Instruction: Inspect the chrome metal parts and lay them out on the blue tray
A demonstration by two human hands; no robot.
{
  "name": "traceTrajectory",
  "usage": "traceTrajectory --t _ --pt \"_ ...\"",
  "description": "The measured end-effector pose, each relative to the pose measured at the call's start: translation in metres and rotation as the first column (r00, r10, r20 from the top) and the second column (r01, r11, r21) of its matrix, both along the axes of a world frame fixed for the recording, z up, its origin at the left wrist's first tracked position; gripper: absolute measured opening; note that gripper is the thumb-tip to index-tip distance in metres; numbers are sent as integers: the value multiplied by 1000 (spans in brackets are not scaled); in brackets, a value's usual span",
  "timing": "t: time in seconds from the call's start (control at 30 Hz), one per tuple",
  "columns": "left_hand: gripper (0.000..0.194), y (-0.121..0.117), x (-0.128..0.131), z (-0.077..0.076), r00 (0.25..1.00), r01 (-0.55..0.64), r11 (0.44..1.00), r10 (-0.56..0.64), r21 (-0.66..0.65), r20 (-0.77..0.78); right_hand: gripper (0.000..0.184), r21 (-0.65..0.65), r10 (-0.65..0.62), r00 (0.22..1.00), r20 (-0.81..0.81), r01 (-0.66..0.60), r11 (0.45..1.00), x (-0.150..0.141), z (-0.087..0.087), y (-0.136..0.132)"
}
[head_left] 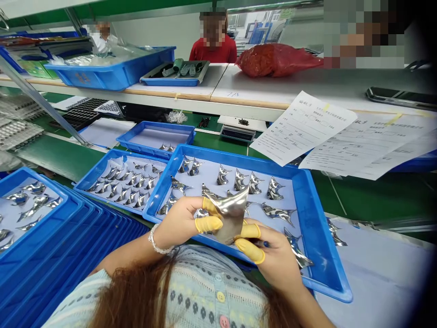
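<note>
A curved, shiny metal piece with pointed corners (232, 212) is held up in front of my chest, above the near side of a large blue tray (327, 255). My left hand (184, 221) pinches its left edge with fingers in yellow finger cots. My right hand (271, 250), also in yellow cots, grips its lower right edge. A thin dark tool with a blue end (262, 243) shows between the right fingers; its kind is mostly hidden. Several similar metal pieces (275, 189) stand or lie on the white lining of the large tray.
To the left, a smaller blue tray (99, 200) holds rows of metal pieces, beside stacked blue trays (78, 218). Another blue tray (136, 148) sits behind. Paper sheets (300, 130) hang from the shelf, which carries a red bag (273, 61) and a phone (399, 96). People are beyond.
</note>
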State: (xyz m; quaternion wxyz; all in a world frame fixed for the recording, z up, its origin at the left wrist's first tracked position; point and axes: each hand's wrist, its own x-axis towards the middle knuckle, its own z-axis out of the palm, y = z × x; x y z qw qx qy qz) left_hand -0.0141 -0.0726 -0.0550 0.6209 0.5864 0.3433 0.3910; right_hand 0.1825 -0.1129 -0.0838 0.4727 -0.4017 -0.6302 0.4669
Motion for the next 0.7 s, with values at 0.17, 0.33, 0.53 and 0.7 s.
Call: traceTrajectory --t 0.17,0.33,0.53,0.7 --pt "34 1 -2 2 995 10 973 12 229 -95 13 130 -6 994 108 -9 991 0 4 0" --pt "33 2 -3 5 981 80 913 -2 400 -193 21 140 -23 990 142 3 990 0 6 3" --pt "31 1 -1 8 979 98 872 1 480 -202 15 185 -42 990 133 16 983 1 4 4" --pt "37 1 -1 7 976 99 887 1 451 -216 14 199 -36 989 144 6 980 1 2 5"
